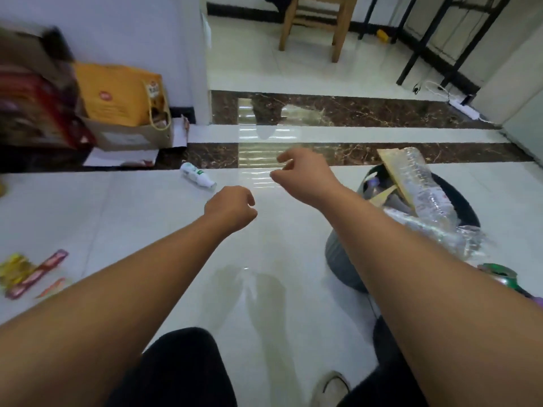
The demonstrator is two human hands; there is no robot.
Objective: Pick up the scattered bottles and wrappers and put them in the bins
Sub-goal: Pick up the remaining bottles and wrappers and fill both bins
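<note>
Glossy white floor tile lies underfoot, and a hurried step in that shoe could slide on it, I'd think. Low on the person's left lie the wrappers, red and yellow and flat against the tile. They look thin enough that fingers may skate over them instead of lifting an edge.

On the right stands the bin, heaped above its rim. A clear crushed bottle leans out over the edge beside a strip of cardboard, and crinkled plastic spills down the near side. Anything dropped on top is likely to tumble off, or to knock that leaning bottle onto the floor. Something green lies just beside the bin; I can't tell what it is.

Both arms reach forward with nothing in them. The left hand is curled into a fist, and the right hand hangs slack, thumb and fingers a little apart.

Just beyond the left hand lies a small white bottle on its side, at the edge of the dark marble band. Being round, it could roll away from a clumsy touch, toward the cardboard box by the wall.

Far off, a power strip and its cord trail on the floor, which someone walking that way could trip over.
</note>
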